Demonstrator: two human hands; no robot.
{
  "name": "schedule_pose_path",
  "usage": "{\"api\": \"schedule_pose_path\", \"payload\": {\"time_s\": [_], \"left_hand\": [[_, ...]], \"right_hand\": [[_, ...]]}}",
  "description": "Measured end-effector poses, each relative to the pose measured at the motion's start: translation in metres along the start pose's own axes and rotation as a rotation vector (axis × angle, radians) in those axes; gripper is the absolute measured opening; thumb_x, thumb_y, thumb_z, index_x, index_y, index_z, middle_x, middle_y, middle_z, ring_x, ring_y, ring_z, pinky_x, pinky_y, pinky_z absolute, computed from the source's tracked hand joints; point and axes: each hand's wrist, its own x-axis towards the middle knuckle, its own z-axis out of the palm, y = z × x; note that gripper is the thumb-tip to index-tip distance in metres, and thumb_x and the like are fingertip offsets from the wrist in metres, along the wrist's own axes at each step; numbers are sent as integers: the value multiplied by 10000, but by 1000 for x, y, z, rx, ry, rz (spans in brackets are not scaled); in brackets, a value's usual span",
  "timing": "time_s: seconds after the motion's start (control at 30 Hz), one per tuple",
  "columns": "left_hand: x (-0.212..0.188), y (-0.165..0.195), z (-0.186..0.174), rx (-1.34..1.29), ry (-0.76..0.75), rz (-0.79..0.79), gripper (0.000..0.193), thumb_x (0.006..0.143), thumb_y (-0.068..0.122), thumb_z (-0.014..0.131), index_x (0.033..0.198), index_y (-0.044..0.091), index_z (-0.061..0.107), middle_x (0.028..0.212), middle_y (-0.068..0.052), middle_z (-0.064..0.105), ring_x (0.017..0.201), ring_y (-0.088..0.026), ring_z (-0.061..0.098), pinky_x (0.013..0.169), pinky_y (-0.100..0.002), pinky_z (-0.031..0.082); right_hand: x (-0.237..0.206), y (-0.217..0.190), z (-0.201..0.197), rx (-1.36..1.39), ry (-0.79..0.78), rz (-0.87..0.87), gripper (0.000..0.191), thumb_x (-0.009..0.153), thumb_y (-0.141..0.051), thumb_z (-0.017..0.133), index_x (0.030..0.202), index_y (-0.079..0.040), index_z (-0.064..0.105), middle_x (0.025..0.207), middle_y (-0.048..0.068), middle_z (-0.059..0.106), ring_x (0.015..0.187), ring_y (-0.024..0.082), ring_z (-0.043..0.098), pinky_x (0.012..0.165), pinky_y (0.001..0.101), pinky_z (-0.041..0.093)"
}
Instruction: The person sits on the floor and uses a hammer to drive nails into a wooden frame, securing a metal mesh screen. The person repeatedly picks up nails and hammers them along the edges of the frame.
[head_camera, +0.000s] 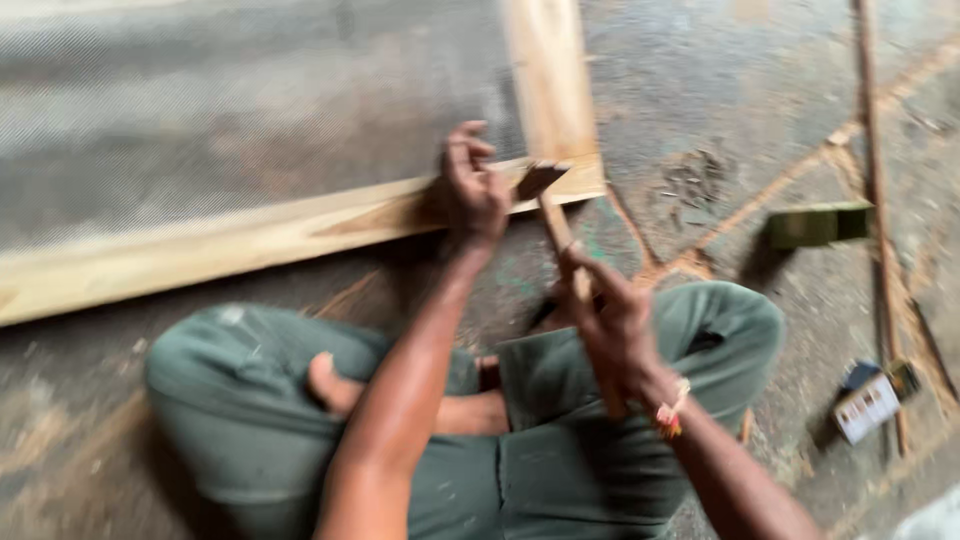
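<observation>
Both hands are busy: my left hand (472, 190) pinches something small, too blurred to name, against the wooden frame (300, 225) on the floor, while my right hand (615, 320) grips a hammer (550, 205) poised beside it; I judge nailing underway, needing a square strike

Soft, even daylight lit the scene, without glare. Motion blur smeared the whole picture, worst at the edges. The left hand (472, 190) and right hand (615, 325) were streaked, as was the hammer (552, 215) between them. The mesh (220, 110) left of the hands was a grey haze. A dim shadow lay under the legs
</observation>
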Motion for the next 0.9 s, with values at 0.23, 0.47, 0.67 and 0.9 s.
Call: {"api": "schedule_pose_path", "payload": {"time_s": [0.23,0.47,0.67,0.9], "left_hand": [[9,33,-3,9,-57,-139,431,872,57,628,1300,63,575,1041,-31,598,875,-123,566,809,-290,527],[11,40,1,113,-129,-109,362,923,84,672,1280,67,610,1076,-36,628,924,-130,603,852,-309,556],[16,34,-1,99,-133,-111,331,954,48,666,1280,47,604,1079,-41,628,922,-123,599,841,-285,542],[19,28,-3,-21,-168,-153,348,992,37,657,1325,17,559,1112,-47,612,934,-100,600,835,-261,576]], "right_hand": [[-43,20,13,703,-259,724,403,927,-161,728,1320,-80,685,826,73,732,741,197,703,632,350,559],[53,161,-131,-422,-18,-214,147,966,-52,624,1055,-55,740,982,117,757,789,213,747,656,316,609],[111,227,-185,-561,125,222,46,917,-89,787,949,-81,819,846,90,772,655,155,730,546,270,588],[109,224,-168,-556,54,107,58,940,-81,796,983,-106,825,933,98,784,745,179,754,694,320,638]]}}
